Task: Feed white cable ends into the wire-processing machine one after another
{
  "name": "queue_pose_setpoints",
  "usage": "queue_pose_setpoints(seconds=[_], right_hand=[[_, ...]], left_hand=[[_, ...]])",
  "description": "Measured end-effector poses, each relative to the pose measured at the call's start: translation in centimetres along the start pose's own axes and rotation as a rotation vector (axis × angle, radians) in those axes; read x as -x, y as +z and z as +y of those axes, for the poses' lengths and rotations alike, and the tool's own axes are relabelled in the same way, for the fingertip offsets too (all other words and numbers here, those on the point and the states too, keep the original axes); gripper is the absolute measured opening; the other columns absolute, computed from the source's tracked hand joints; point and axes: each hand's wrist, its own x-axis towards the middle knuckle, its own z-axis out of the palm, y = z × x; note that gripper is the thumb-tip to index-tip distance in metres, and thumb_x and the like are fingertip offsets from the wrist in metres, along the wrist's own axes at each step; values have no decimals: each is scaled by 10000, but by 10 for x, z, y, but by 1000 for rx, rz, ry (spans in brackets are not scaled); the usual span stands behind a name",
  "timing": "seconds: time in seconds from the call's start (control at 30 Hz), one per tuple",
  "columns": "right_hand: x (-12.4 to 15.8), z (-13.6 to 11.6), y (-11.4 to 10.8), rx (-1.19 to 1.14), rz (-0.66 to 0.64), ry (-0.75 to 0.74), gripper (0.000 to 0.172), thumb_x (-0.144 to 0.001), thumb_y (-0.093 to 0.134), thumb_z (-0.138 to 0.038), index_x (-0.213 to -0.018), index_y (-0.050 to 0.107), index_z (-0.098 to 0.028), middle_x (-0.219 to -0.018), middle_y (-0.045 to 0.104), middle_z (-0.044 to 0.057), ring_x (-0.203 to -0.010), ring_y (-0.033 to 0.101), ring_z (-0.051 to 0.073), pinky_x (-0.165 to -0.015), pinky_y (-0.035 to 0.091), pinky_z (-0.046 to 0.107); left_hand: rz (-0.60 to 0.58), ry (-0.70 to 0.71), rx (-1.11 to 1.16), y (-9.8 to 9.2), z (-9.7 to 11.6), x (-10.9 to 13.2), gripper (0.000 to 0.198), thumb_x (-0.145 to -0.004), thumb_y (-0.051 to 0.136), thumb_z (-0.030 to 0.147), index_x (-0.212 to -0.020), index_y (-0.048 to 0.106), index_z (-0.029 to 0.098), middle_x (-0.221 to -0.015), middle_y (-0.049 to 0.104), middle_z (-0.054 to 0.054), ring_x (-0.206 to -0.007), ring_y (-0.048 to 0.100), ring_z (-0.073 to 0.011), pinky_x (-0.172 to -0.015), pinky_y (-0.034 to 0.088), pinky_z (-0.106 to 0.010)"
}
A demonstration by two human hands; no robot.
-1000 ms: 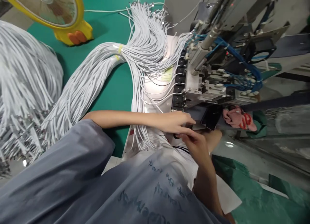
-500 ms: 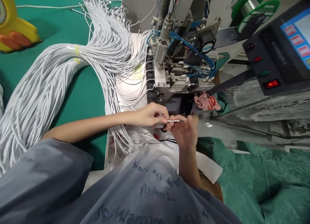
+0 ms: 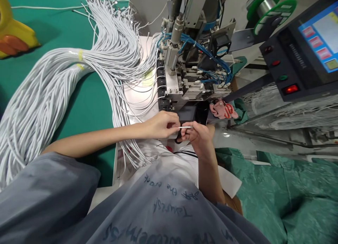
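Between my two hands runs the end of a white cable [image 3: 186, 127], just in front of the machine. My left hand [image 3: 167, 125] pinches the cable between thumb and fingers. At its tip, my right hand [image 3: 196, 133] has thumb and index finger closed on the cable end, palm turned up. What is at the very tip is hidden by the fingers. A large bundle of white cables [image 3: 52, 78] lies to the left, and several of its cables run into the black slots [image 3: 161, 82] along the machine [image 3: 174, 69].
Beyond my hands lie a black phone [image 3: 201, 113] and a pink cloth [image 3: 223, 109]. A control panel [image 3: 293, 57] and a green wire spool [image 3: 266, 8] stand at the right. The green mat [image 3: 87, 96] carries a yellow toy-like object [image 3: 16, 32]. Green sheeting [image 3: 285, 194] is at lower right.
My right thumb and index finger have closed onto the cable end, which lay across the open fingers before. My left hand keeps its pinch. The whole view has shifted slightly.
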Motion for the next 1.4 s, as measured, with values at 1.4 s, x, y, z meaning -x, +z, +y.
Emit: queue_pose_setpoints(seconds=[1.4], right_hand=[[-8, 24, 16, 418, 256, -561, 175, -747, 652, -312, -628, 681, -187, -597, 576, -1, -538, 526, 123, -504, 428, 266]], left_hand=[[246, 116, 150, 12, -10, 2, 176, -834, 600, 254, -725, 659, 129, -620, 552, -8, -568, 498, -83, -529, 400, -196]])
